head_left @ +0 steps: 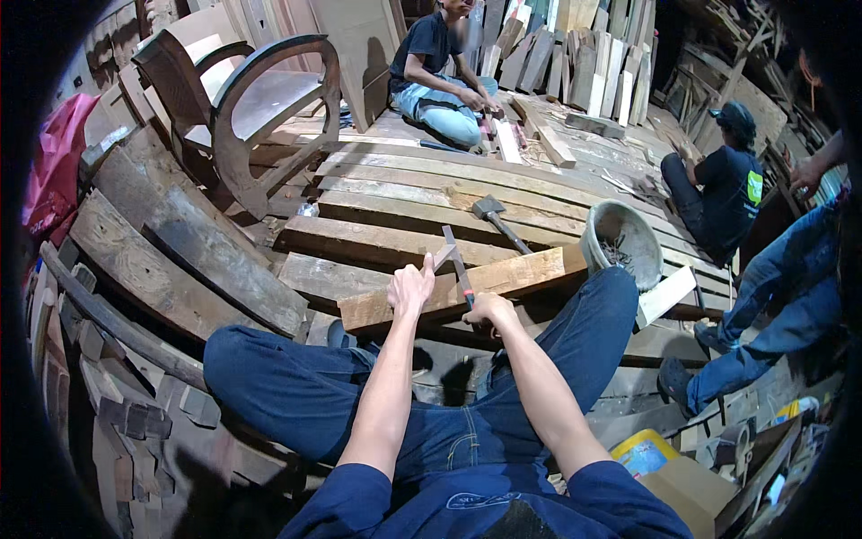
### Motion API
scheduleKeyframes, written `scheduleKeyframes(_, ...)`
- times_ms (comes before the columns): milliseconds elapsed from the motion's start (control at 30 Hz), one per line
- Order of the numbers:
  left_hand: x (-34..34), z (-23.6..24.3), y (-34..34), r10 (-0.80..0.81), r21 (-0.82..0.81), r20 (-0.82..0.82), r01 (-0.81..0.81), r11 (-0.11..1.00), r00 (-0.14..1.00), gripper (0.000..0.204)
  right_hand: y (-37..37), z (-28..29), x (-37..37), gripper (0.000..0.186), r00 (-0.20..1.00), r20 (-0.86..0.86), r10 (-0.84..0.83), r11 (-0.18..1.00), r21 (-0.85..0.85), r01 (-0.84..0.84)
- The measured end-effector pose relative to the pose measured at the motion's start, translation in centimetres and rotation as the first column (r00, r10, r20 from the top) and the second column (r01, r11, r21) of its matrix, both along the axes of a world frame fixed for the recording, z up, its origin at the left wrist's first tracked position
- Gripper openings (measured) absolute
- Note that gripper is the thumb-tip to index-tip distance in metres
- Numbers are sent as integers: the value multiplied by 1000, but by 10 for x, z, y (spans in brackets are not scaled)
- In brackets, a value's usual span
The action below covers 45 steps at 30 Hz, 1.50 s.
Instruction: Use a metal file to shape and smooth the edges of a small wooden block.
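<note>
A squared timber piece (530, 272) lies crosswise in front of me, over the slats between my knees. Closed fingers of my right hand (491, 310) grip a slim metal tool (459, 266) with a red-banded handle, its grey end pointing up and away; its exact kind is unclear. My left hand (411, 287) is closed above the timber's left part. A pale narrow piece (443, 257) runs from its fingertips to the tool; what it is, I cannot make out. Just beyond the timber lies a hammer (490, 209) with a blocky head and dark handle.
A grey bucket (593, 247) holding nails or similar bits stands by my right knee, beside a pale wood block (666, 297). Curved planks (166, 260) and a wooden armchair (260, 99) are at left. Two people sit ahead; another person's legs (763, 314) are at right.
</note>
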State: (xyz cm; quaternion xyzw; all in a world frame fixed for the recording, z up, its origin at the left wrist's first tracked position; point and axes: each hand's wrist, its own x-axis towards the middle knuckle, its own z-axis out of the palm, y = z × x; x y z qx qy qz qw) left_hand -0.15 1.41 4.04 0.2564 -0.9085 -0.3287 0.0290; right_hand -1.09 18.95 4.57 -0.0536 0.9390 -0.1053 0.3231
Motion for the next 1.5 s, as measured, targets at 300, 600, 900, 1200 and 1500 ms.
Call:
scheduleKeyframes(300, 1, 1, 3, 17, -31, -27, -18, 999, 999, 77, 3, -2, -5, 31, 999, 17, -43, 994, -101, 44)
scheduleKeyframes(600, 2, 5, 3, -1, -11, 18, 1, 1000, 1000, 80, 6, -4, -9, 27, 994, 33, -107, 970, -214, 111)
scheduleKeyframes(900, -3, 4, 21, -11, -38, -51, 9, 999, 999, 77, 26, -8, -12, 26, 986, -156, -55, 978, -208, 22)
scheduleKeyframes(1200, 12, -20, -3, -209, -371, -199, 124, 920, 957, 60, 5, 4, -3, 22, 995, -53, -79, 967, -245, 64)
scheduleKeyframes(1500, -26, -40, -34, -84, -35, -332, 77, 996, 939, 35, 24, 11, -27, 24, 993, -97, -62, 982, -183, 43)
